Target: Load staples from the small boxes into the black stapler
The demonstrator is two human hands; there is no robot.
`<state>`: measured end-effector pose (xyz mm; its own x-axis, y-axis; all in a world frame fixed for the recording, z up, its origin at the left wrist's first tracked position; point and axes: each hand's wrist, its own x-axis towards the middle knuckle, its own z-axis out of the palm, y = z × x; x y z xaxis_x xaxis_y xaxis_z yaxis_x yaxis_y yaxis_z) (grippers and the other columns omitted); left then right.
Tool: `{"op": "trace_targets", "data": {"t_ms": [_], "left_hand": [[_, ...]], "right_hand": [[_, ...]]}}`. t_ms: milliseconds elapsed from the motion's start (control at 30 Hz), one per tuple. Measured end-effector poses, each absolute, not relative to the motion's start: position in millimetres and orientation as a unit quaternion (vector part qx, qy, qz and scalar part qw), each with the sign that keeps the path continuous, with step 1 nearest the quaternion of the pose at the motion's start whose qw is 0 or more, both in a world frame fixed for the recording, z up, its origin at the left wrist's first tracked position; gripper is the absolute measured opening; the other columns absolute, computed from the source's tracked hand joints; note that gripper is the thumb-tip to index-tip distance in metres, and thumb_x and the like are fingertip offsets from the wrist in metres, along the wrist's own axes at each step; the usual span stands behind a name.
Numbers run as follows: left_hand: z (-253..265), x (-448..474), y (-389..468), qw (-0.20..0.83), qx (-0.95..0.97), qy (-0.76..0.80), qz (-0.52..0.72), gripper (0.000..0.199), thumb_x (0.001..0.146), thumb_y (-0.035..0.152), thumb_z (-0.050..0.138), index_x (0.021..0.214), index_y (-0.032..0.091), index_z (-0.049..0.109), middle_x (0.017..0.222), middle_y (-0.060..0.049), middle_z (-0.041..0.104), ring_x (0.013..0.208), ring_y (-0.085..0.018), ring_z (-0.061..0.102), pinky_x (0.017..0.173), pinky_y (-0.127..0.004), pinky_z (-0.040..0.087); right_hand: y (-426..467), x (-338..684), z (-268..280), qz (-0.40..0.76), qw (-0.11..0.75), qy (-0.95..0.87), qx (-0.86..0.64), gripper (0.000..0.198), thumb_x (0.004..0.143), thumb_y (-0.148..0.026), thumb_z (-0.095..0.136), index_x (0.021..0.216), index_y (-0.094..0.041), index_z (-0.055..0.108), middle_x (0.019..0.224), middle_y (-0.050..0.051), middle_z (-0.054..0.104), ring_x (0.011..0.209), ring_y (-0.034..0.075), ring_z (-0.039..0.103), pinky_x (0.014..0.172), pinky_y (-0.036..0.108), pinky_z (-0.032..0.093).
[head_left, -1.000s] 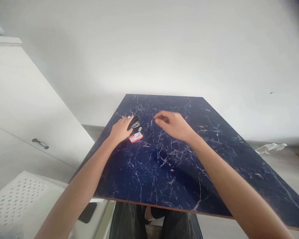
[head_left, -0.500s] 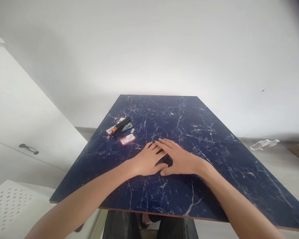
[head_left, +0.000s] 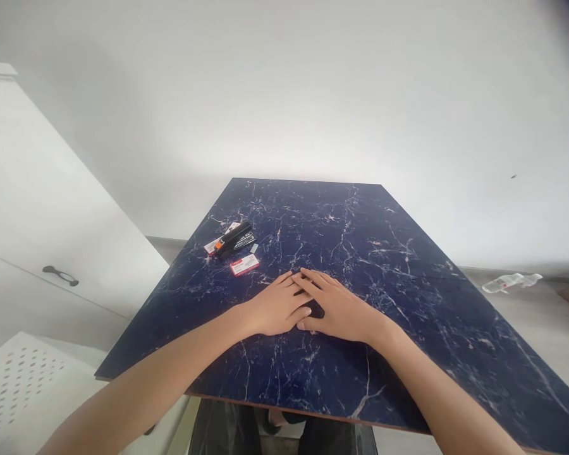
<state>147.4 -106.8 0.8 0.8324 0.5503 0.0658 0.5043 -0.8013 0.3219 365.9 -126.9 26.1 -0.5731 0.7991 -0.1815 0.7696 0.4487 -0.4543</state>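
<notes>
Both hands rest palm down on the dark blue marbled table, their fingertips overlapping. My left hand lies flat with its fingers stretched out and holds nothing. Over its fingertips reach the fingers of my right hand, which is also flat and spread. Beyond the left hand lies a small red and white box. Behind that box a black stapler with an orange patch lies on another red and white box. A small silvery strip, perhaps staples, sits beside the stapler.
A white cabinet with a dark handle stands at the left. Below it is a white perforated surface. Clear plastic packaging or a bottle lies on the floor to the right. The table's far edge is near a white wall.
My hands have slid slightly closer together, so the fingers overlap more. The view has shifted a little. The stapler and boxes keep their places on the table.
</notes>
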Motion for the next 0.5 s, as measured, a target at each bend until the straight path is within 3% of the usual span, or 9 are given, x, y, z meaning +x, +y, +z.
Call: {"op": "trace_targets", "data": {"t_ms": [500], "left_hand": [[-0.7,145.6,-108.1,0.145,0.944,0.283,0.088,0.046,0.109,0.042,0.03,0.142,0.025,0.057,0.161,-0.004,0.045,0.156,-0.027,0.024,0.128,-0.052,0.018]], "right_hand": [[-127.5,364.0,23.9,0.237,0.023,-0.851,-0.468,0.095,0.089,-0.076,0.05,0.166,-0.036,0.011,0.174,-0.002,0.007,0.158,0.036,0.011,0.126,0.056,0.019]]}}
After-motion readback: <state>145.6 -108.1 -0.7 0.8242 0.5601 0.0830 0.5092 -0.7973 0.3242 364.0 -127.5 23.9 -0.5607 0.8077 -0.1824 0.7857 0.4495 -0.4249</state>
